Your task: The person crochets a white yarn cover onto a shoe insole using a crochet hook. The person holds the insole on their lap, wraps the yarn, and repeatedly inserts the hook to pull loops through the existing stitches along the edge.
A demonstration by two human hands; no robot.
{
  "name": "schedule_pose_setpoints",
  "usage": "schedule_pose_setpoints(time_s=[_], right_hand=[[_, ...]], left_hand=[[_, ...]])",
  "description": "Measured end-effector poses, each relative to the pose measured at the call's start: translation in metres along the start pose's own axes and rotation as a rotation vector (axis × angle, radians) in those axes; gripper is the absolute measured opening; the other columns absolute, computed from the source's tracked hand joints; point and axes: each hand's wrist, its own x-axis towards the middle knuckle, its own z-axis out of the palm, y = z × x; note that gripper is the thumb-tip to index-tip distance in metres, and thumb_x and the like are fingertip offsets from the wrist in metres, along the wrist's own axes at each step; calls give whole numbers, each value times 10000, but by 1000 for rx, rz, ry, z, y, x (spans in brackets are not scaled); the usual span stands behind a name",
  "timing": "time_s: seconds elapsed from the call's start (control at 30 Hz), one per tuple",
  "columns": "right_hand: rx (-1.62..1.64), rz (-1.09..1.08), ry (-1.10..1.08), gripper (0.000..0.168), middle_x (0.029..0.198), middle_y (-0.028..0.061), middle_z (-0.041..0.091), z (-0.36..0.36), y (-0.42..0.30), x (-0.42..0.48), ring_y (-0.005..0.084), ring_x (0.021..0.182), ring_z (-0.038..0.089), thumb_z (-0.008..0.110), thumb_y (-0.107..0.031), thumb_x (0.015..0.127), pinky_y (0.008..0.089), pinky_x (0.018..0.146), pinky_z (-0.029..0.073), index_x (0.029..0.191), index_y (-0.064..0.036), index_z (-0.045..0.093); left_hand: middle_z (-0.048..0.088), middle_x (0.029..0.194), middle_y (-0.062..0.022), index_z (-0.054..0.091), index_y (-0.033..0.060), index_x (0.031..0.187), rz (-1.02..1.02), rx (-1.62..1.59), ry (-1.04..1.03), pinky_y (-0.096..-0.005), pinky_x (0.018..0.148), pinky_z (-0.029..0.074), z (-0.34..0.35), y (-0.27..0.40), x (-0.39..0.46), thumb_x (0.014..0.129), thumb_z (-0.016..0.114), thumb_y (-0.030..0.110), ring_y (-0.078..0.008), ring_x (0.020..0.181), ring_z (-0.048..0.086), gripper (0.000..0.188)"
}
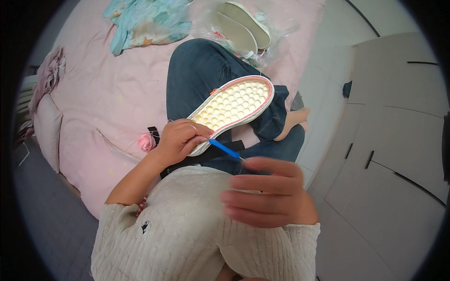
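Observation:
My left hand [181,140] grips the narrower near end of a white shoe sole [232,105] with a bumpy cream inner side. Pink stitching [272,91] runs along its rim. Beside my left thumb is one end of the blue handle [225,148] of a slim hand tool, perhaps a crochet hook. Its thin metal shaft points toward my right hand [267,193], which is blurred, with fingers stretched out over my lap. Its index fingertip is close to the metal tip; the thumb is hidden, and any hold on the tool or yarn is unclear.
A ball of pink yarn [147,142] lies on the pink bedsheet [95,105] to the left. Beyond my bent knee, more soles [242,28] lie in clear plastic. A turquoise patterned cloth [151,24] is at the far left. Wardrobe doors [386,158] stand at right.

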Motion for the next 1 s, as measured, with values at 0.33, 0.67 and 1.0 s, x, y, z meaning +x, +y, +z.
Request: schedule_pose_setpoints(time_s=[0.33,0.67,1.0], right_hand=[[527,-341,166,341,1373,123,581,21,-70,36,283,1293,529,531,-74,978,427,1070,467,1298,27,592],[777,-139,161,185,1188,102,654,-28,-46,-66,267,1050,644,534,-172,980,383,868,532,1029,-79,686],[731,1253,914,532,1239,147,587,49,184,-90,217,1128,554,610,-263,960,334,917,462,1382,5,429]], left_hand=[[742,937,-45,707,69,891,-12,15,5,-329,702,520,2,-1,-3,834,707,106,-215,800,688,68],[743,952,-80,696,36,906,-158,-168,117,-315,754,519,-2,1,-14,867,679,72,-210,840,698,56],[706,986,-61,620,22,1062,-457,-978,741,-266,777,555,-54,-13,-27,994,599,180,-132,864,681,173]])
